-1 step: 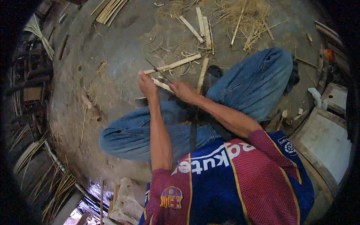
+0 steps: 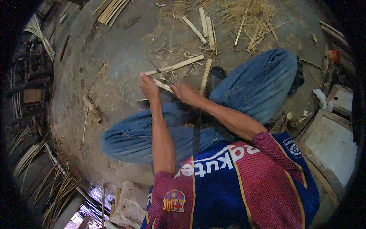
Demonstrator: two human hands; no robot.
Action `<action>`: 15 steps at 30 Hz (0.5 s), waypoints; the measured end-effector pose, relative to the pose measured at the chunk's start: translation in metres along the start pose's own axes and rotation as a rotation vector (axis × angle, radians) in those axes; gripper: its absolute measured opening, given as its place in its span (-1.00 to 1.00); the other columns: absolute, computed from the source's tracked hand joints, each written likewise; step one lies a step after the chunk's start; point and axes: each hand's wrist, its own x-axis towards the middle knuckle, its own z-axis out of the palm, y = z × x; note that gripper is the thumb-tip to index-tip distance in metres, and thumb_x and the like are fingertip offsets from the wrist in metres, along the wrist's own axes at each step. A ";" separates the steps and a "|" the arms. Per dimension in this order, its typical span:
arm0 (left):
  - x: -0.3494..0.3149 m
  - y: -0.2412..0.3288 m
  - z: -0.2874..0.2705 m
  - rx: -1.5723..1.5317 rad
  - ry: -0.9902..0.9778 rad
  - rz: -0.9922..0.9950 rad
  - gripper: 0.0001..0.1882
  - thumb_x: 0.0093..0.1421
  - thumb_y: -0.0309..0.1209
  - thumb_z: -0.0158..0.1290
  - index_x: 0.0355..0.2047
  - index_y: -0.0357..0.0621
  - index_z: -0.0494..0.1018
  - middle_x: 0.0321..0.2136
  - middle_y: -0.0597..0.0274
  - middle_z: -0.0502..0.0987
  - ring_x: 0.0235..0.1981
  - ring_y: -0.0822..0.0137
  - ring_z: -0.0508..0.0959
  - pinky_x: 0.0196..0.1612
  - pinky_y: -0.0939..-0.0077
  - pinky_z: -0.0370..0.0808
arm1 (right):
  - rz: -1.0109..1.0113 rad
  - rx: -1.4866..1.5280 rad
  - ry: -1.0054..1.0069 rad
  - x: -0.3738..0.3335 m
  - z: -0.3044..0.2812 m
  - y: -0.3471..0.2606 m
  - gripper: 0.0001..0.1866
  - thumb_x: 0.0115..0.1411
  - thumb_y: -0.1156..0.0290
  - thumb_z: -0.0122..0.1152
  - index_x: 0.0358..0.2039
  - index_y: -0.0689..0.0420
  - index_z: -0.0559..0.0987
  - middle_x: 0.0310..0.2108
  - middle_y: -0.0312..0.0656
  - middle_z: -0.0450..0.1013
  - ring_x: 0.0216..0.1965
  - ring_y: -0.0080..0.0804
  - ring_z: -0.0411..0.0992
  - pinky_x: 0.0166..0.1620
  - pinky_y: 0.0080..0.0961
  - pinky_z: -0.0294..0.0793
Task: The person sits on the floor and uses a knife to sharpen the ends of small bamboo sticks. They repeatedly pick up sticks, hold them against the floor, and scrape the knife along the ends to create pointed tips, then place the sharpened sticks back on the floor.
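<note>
I sit with my legs bent in front of me. My left hand (image 2: 149, 85) is closed around a pale split strip (image 2: 163, 85), likely bamboo, with its fingertips hidden. My right hand (image 2: 185, 93) grips a thin, dark knife (image 2: 161, 73) whose narrow blade points up and left, across the strip. The knife's handle is covered by my fingers. Just beyond both hands, a longer pale strip (image 2: 186, 62) slants along the ground, passing behind the blade. Another strip (image 2: 206, 76) lies to the right of my right hand, beside my foot.
Several cut strips (image 2: 210, 34) and a heap of fine shavings (image 2: 249, 15) lie on the floor ahead. A bundle of sticks (image 2: 112, 11) is at the far left. On the left lies a short wood piece (image 2: 92, 109); a pale-topped framed panel (image 2: 328, 131) stands at the right.
Both hands have shifted very slightly to the left, and the knife blade has tilted a little. Everything else stays in place.
</note>
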 end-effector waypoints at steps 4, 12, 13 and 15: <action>-0.001 0.005 0.000 0.036 -0.052 0.033 -0.48 0.39 -0.06 -0.27 -0.47 -0.28 0.35 -0.60 0.33 0.30 -0.57 0.43 0.29 -0.49 0.45 0.24 | -0.233 -0.073 0.033 -0.011 0.003 0.014 -0.55 0.33 0.08 -0.06 -0.37 0.28 0.48 -0.47 0.20 0.44 -0.42 0.21 0.43 -0.32 -0.04 0.37; 0.006 0.003 0.002 0.161 -0.076 0.027 -0.46 0.39 -0.04 -0.29 -0.46 -0.31 0.32 -0.52 0.25 0.35 -0.54 0.40 0.28 -0.47 0.46 0.28 | -0.110 -0.075 0.017 -0.014 -0.005 -0.005 -0.63 0.30 0.17 0.03 -0.36 0.30 0.47 -0.44 0.21 0.45 -0.32 0.19 0.45 -0.28 -0.05 0.38; 0.006 0.004 0.003 0.139 -0.066 0.018 -0.47 0.39 -0.04 -0.29 -0.46 -0.30 0.32 -0.52 0.23 0.35 -0.53 0.40 0.29 -0.47 0.45 0.28 | -0.172 -0.047 0.117 -0.013 0.004 0.005 -0.61 0.31 0.16 0.03 -0.37 0.31 0.46 -0.45 0.23 0.43 -0.32 0.21 0.45 -0.28 -0.04 0.36; 0.006 0.005 0.003 0.113 -0.038 -0.006 -0.47 0.39 -0.05 -0.29 -0.47 -0.30 0.32 -0.52 0.23 0.35 -0.53 0.39 0.29 -0.47 0.45 0.28 | -0.011 -0.045 -0.038 -0.002 -0.002 0.010 -0.60 0.30 0.15 0.05 -0.35 0.32 0.45 -0.45 0.25 0.42 -0.30 0.23 0.44 -0.26 -0.01 0.35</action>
